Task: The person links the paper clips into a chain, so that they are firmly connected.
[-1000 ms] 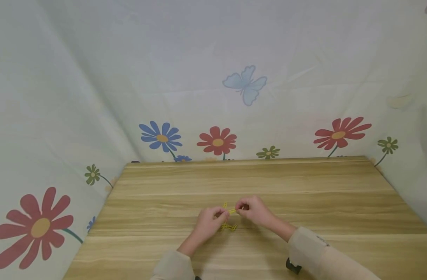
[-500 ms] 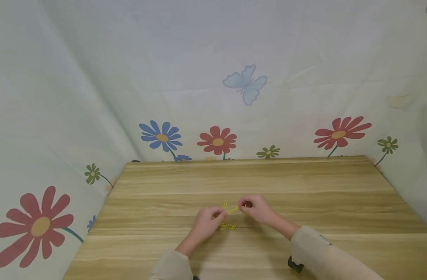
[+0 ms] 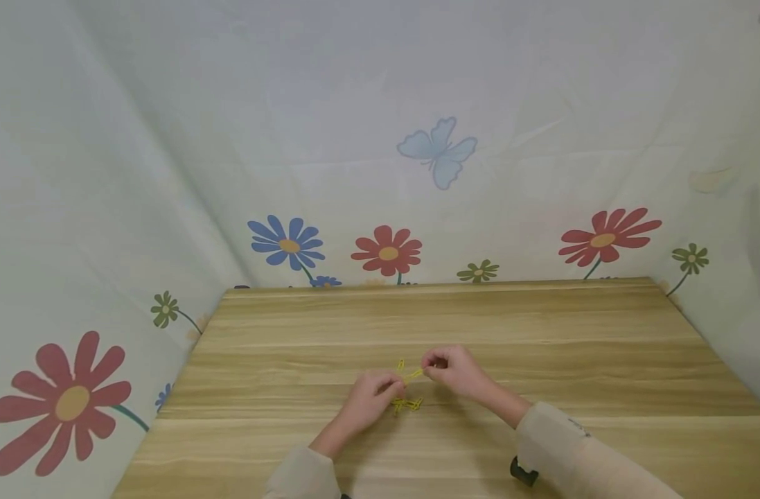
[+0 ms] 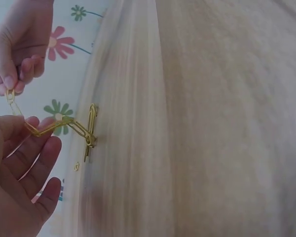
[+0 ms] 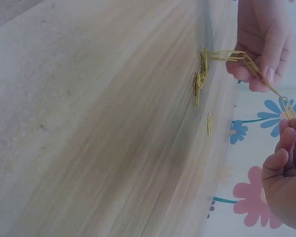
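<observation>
Both hands hold a chain of yellow paper clips (image 3: 413, 375) above the middle of the table. My left hand (image 3: 368, 400) pinches the chain between thumb and fingers; in the left wrist view its other fingers spread loosely. To the right and slightly farther off, my right hand (image 3: 457, 373) pinches the end clip (image 5: 289, 108). From the left hand, linked clips (image 4: 79, 128) hang down toward a small heap of paper clips (image 3: 409, 404) on the tabletop. One separate paper clip (image 3: 401, 363) lies beyond the hands. The fingertips partly hide the gripped clips.
The wood-grain table (image 3: 542, 333) extends around both hands. A pale curtain (image 3: 330, 138) printed with flowers and a butterfly hangs behind it and along both sides. A dark wrist strap (image 3: 523, 471) shows below the right sleeve.
My right hand has shifted slightly right, and my left hand slightly left and nearer. The hands are a little farther apart, with more of the clip chain showing between them.
</observation>
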Demonstrator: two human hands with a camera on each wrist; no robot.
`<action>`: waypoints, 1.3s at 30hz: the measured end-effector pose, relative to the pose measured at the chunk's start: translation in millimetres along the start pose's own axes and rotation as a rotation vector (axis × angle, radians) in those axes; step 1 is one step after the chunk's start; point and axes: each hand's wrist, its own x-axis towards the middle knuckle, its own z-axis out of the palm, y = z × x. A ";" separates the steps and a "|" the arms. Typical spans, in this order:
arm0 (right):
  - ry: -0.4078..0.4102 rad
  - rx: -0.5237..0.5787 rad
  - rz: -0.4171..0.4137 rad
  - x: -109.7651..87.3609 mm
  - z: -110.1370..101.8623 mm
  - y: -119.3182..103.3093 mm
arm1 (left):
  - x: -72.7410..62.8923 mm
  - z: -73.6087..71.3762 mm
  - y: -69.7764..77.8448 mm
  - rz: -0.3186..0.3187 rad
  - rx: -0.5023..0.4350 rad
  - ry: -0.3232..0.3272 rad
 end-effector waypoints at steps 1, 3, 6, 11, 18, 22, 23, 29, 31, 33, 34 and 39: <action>-0.001 0.005 0.003 -0.1 0.1 -1.2 | -0.7 0.0 0.4 -0.005 -0.006 -0.010; 0.004 0.011 0.001 0.1 0.6 -2.9 | -1.5 0.6 0.3 -0.007 -0.010 -0.030; 0.014 0.010 -0.006 0.3 1.0 -4.1 | -2.9 1.6 0.2 -0.002 -0.002 -0.051; 0.024 0.001 -0.019 0.2 1.6 -3.4 | -3.6 2.9 1.0 0.010 -0.009 -0.075; 0.013 0.021 -0.032 0.3 0.8 -2.3 | -2.1 3.7 6.0 -0.023 -0.048 -0.080; 0.003 0.025 -0.019 0.1 0.3 -4.2 | -0.2 5.5 9.4 -0.021 -0.038 -0.055; 0.000 0.026 -0.021 0.1 0.2 -4.6 | 0.2 6.2 10.1 -0.022 -0.041 -0.049; -0.008 0.037 -0.035 -3.0 -2.8 -16.9 | 0.8 9.4 14.2 -0.031 -0.077 -0.012; -0.009 0.041 -0.032 -6.0 -6.0 -27.9 | 0.7 9.5 15.6 -0.029 -0.079 0.000; -0.010 0.044 -0.025 -9.0 -9.0 -38.7 | 0.4 9.3 17.0 -0.026 -0.072 0.010; -0.011 0.046 -0.023 -10.4 -10.3 -43.8 | 0.3 9.2 17.4 -0.023 -0.072 0.013; -0.013 0.041 -0.029 -11.1 -8.9 -42.3 | -1.2 9.4 16.8 -0.006 -0.074 0.019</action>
